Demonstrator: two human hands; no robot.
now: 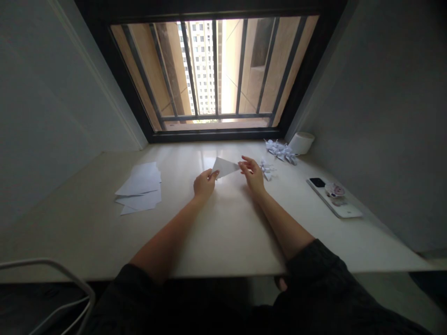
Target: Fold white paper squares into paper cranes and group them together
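A folded piece of white paper (224,168), roughly kite-shaped with a narrow point toward the right, is held up over the pale windowsill counter (223,237). My left hand (205,183) pinches its left end between thumb and fingers. At the pointed right end, the fingertips of my right hand (253,175) are closed on the tip. Just beyond my right hand lies a small folded paper figure (267,169). Off to the left is a loose stack of white paper sheets (141,184).
Several folded paper figures (281,151) cluster at the back right, beside a white roll (302,143). A phone (333,198) with a round grip lies on the right. Behind the counter is a barred window (215,74). A white curved tube (52,263) shows at lower left.
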